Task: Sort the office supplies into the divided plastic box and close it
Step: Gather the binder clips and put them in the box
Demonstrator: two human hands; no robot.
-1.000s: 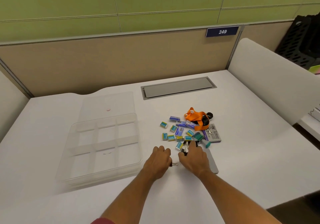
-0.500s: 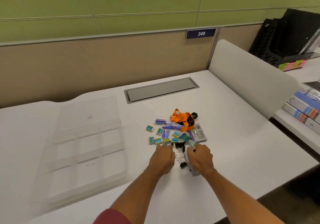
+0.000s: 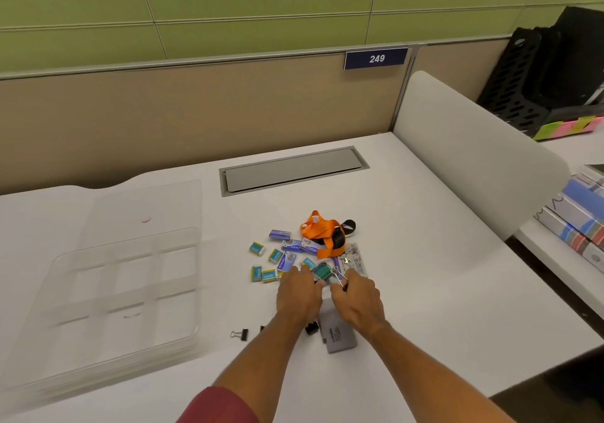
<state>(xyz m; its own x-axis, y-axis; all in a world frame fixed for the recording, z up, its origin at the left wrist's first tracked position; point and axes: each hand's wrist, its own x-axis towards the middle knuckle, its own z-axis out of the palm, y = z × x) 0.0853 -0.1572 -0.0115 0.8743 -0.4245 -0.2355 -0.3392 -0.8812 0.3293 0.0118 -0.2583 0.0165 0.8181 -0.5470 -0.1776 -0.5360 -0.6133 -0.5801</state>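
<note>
Both hands down at the near edge of the pile of small supplies, knuckles up, almost side by side. Left hand (image 3: 299,295) curled over the white desk (image 3: 425,259), fingertips among the small boxes; whether anything is in its grasp cannot be told. Right hand (image 3: 358,297) curled too, fingers pinching a binder clip (image 3: 340,277) whose wire handles stick up just beyond the knuckles. Under the right wrist, a grey card-like device (image 3: 338,336) flat on the desk, partly covered by the hand. Just beside it and between the two forearms, a black binder clip (image 3: 312,328); another loose clip (image 3: 240,334) further left, apart from the pile, near the box's front right corner.

Beyond the fingers, a scatter of little teal staple boxes (image 3: 261,274) and purple-blue ones (image 3: 280,234), all close together. Behind those, a bunched orange lanyard (image 3: 318,233) with a black part, lying over a badge card (image 3: 358,259).

Well to the left of the pile, the clear divided box (image 3: 121,295) open on the desk, its compartments holding none of the supplies as far as visible, lid (image 3: 143,210) folded back flat behind it toward the partition.

Further off, a grey cable hatch (image 3: 294,171) set in the desk, a beige partition with a blue sign reading 249 (image 3: 376,58), a white side divider (image 3: 474,148), black file trays (image 3: 542,76) and stacked binders (image 3: 575,220) on the neighbouring desk at far right
</note>
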